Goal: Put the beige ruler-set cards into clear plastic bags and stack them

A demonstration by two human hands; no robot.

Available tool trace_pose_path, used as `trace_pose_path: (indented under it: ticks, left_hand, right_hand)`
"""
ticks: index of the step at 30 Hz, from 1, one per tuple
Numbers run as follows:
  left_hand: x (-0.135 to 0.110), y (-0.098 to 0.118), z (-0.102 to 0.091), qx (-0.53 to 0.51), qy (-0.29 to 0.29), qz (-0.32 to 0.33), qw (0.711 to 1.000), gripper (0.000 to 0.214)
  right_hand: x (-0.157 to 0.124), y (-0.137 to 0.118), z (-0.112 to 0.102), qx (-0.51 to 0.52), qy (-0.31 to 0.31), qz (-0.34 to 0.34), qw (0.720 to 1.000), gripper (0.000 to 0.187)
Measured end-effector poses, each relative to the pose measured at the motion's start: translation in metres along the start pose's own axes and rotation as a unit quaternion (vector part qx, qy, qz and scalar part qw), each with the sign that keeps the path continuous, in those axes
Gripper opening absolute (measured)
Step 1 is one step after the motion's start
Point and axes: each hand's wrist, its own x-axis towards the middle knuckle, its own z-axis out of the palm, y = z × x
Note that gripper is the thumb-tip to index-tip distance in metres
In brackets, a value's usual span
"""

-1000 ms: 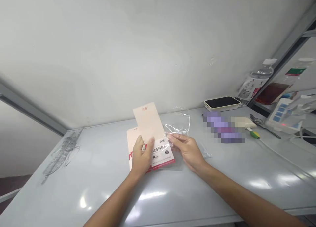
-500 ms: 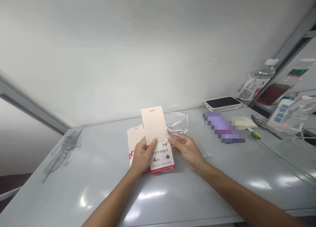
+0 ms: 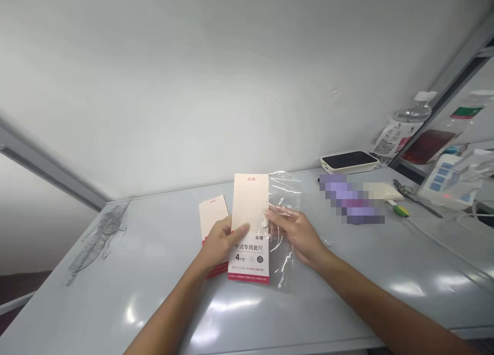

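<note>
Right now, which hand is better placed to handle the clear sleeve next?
Probably the right hand: its fingers hold the sleeve to the right of the front card. The left hand is occupied at that card's left side, thumb on its face.

Apparent workroom: plain grey worktable (image 3: pixel 96 303)

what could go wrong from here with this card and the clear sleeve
The clear plastic sleeve looks thin and wrinkled beside the printed card, so it could catch on the card's edge and crease as the right hand pinches it.
The left hand partly covers the other cards, so a shift of that hand might knock them askew.
</note>
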Motion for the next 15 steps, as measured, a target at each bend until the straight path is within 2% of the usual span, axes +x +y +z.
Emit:
trace_pose_path:
  ticks: [2,4,7,11,15]
  left_hand:
    - [0.000,0.002,0.000,-0.029,0.020,0.016,0.999,0.025]
    - [0.000,0.004,0.001,-0.066,0.043,0.026,0.997,0.035]
    - [-0.001,0.003,0.004,-0.109,0.078,-0.012,0.991,0.042]
    - [-0.002,0.000,0.007,-0.122,0.123,-0.059,0.983,0.044]
    - [-0.002,0.003,0.008,-0.130,0.142,-0.062,0.979,0.045]
  right_hand:
    - [0.000,-0.002,-0.001,-0.011,-0.015,-0.002,1.000,0.035]
    - [-0.001,-0.003,-0.001,-0.036,-0.054,0.011,0.998,0.032]
    - [-0.003,0.001,0.001,-0.067,-0.097,0.032,0.992,0.030]
    - [-0.004,0.010,0.006,-0.069,-0.060,0.027,0.995,0.038]
    - [-0.005,0.014,0.008,-0.061,-0.046,0.016,0.997,0.045]
